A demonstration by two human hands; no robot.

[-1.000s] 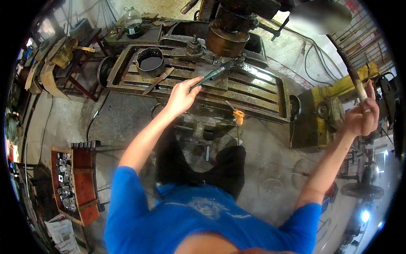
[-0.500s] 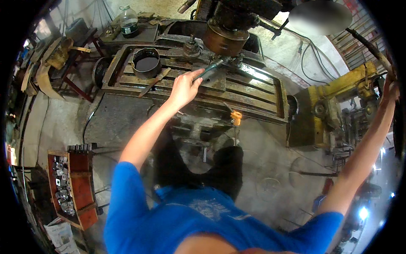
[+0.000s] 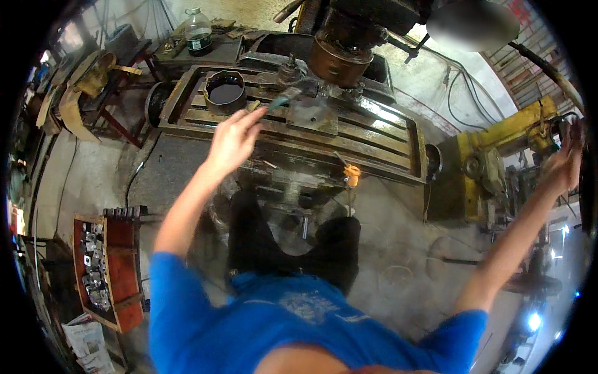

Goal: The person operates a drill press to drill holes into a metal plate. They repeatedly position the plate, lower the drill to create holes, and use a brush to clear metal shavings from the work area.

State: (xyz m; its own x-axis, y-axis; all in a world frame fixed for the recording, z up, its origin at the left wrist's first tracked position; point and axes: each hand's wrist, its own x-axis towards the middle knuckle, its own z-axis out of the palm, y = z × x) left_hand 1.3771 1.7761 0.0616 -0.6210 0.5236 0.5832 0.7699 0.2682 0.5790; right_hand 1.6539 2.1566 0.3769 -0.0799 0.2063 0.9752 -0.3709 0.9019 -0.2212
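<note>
My left hand [image 3: 233, 142] reaches over the front edge of the machine's slotted table [image 3: 367, 137], its fingers closed on a green-handled brush [image 3: 278, 105]. The brush is smeared by motion and points toward the spindle [image 3: 339, 59], apart from it. To the left of the brush, a round tin [image 3: 225, 103] of dark liquid stands on the table. A wooden stick [image 3: 253, 106] by the tin is mostly hidden behind my hand. At the far right, my right hand [image 3: 564, 165] is raised with its fingers curled together near the dark picture rim; what they hold is hard to see.
A flat metal block [image 3: 314, 119] lies below the spindle. An orange-wrapped handle [image 3: 352, 174] sticks out at the table's front. A yellow machine part [image 3: 504, 128] stands to the right. A red box [image 3: 128, 280] of metal pieces is at left; a plastic bottle [image 3: 198, 34] stands behind.
My left hand has drawn back to the left with the brush, away from the spindle. My right hand has come down a little at the far right.
</note>
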